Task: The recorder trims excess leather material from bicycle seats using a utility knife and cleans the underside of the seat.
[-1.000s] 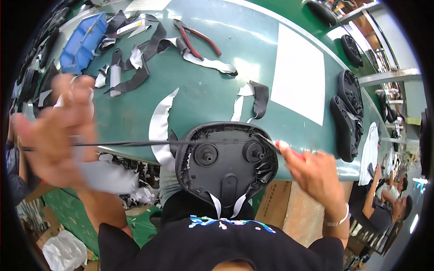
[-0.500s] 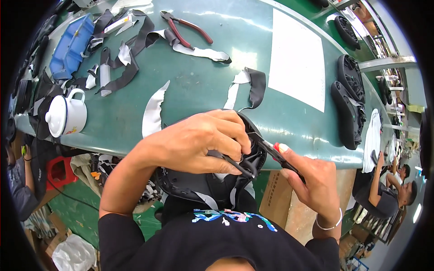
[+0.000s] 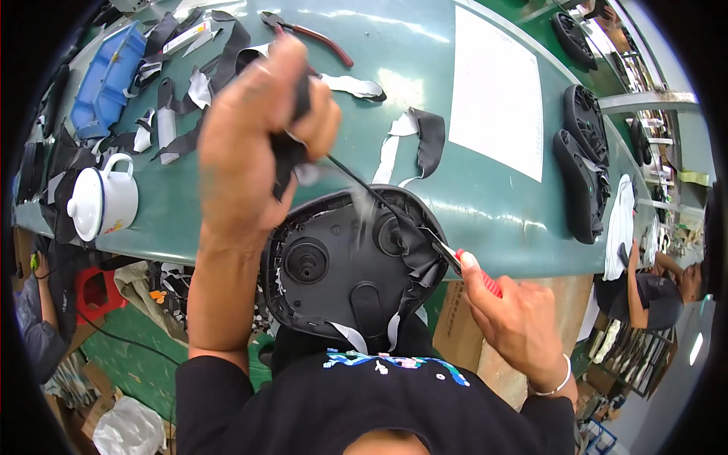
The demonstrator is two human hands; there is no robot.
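A black, rounded moulded shell with round sockets rests between my body and the table edge. My left hand, raised above its far left side and smeared by motion, is closed around a bunched black material strip. From that fist the strip stretches taut to the shell's right rim, where loose black material is crumpled. My right hand grips a red-handled utility knife, its blade at the right rim beside the strip. Two pale strap-like strips hang over the shell's near edge.
Black and white offcuts, red-handled pliers, a blue bin and a white lidded mug lie on the green table. A paper sheet and black moulded parts are at right. Other people sit at both sides.
My left hand has swung up and left from the shell's rim, drawing the black strip taut and uncovering the shell's inside. The knife stays near the right rim, slightly lower.
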